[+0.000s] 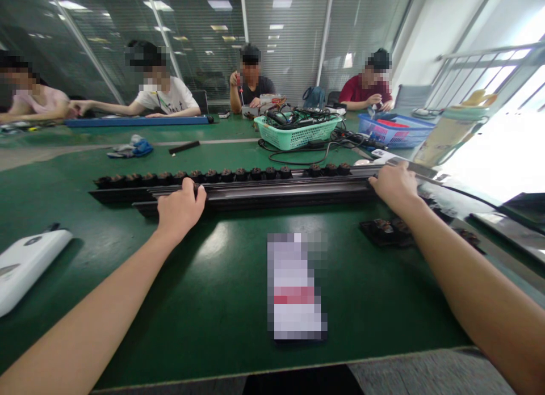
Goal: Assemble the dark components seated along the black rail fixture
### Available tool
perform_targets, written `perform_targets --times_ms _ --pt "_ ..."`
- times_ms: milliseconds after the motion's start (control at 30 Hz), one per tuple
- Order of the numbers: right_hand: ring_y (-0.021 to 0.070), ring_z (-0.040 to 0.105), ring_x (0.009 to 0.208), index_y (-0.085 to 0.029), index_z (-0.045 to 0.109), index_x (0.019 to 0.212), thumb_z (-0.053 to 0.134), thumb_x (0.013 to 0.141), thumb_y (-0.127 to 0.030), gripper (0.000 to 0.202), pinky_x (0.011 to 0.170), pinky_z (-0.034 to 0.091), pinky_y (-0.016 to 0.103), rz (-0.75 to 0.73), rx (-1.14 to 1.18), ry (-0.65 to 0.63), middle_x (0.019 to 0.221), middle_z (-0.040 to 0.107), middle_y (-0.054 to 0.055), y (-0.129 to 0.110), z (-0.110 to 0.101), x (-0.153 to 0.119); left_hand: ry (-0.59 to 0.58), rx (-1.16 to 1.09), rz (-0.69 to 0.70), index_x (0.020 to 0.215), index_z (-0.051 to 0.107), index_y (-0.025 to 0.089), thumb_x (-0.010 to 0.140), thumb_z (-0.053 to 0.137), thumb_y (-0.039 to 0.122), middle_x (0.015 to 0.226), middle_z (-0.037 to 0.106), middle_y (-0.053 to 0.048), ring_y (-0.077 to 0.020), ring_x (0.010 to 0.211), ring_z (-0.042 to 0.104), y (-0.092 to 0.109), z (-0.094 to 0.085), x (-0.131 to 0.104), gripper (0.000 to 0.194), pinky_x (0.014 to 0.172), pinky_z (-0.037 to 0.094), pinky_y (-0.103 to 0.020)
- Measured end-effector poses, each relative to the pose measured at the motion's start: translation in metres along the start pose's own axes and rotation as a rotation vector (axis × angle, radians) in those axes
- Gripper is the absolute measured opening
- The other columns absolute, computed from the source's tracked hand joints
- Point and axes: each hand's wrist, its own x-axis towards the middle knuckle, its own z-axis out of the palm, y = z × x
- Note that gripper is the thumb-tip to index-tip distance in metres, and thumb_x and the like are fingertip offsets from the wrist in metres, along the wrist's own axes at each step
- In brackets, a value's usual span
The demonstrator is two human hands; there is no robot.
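Observation:
A long black metal rail point(281, 192) with a shiny channel lies across the green table. My left hand point(181, 207) is closed on it toward its left end, thumb on the near side. Near the right end, my right hand point(398, 185) also grips the rail, its fingertips partly hidden behind it. Just behind runs a second black rail point(114, 196), mostly covered by the first. Along it stands a row of small black round socket-like parts point(225, 175), with a gap right of the middle. More black parts point(383, 227) lie beside my right forearm.
A pixelated phone point(293, 293) lies in front of me; a white device point(32, 267) is at left. Beyond the rails are a green basket point(293, 135) of cables, a blue basket point(383, 135), gloves point(134, 147) and a bottle point(451, 131). Several people sit across the table.

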Motion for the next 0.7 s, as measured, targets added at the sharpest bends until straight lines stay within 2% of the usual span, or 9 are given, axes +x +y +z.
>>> perform_targets --times_ms 267,567,700 --pt "0.0447 0.057 0.126 -0.002 0.061 0.137 0.049 0.101 -0.039 0.053 0.098 0.051 0.049 0.023 0.028 -0.003 0.143 0.042 0.031 -0.0015 0.0005 -0.0014 -0.018 -0.019 0.001 0.131 0.057 0.008 0.099 0.021 0.048 0.097 0.075 -0.021 -0.0372 0.097 0.071 -0.0004 -0.0015 0.0 0.062 0.091 0.047 -0.047" --pt "0.0427 0.047 0.133 -0.001 0.06 0.137 0.048 0.101 -0.04 0.054 0.103 0.048 0.052 0.01 -0.011 0.013 0.144 0.042 0.03 0.0 0.0031 0.0003 -0.011 -0.007 0.01 0.131 0.057 0.008 0.099 0.02 0.047 0.096 0.075 -0.021 -0.0375 0.095 0.072 0.0002 -0.0023 -0.0007 0.063 0.09 0.047 -0.047" --pt "0.0412 0.047 0.132 -0.002 0.06 0.137 0.047 0.101 -0.041 0.054 0.102 0.048 0.051 0.021 -0.023 0.003 0.143 0.043 0.029 0.0006 0.0029 0.0008 0.001 -0.001 0.011 0.131 0.057 0.008 0.099 0.02 0.048 0.094 0.075 -0.021 -0.0385 0.094 0.072 -0.001 0.0001 0.0002 0.064 0.089 0.047 -0.047"
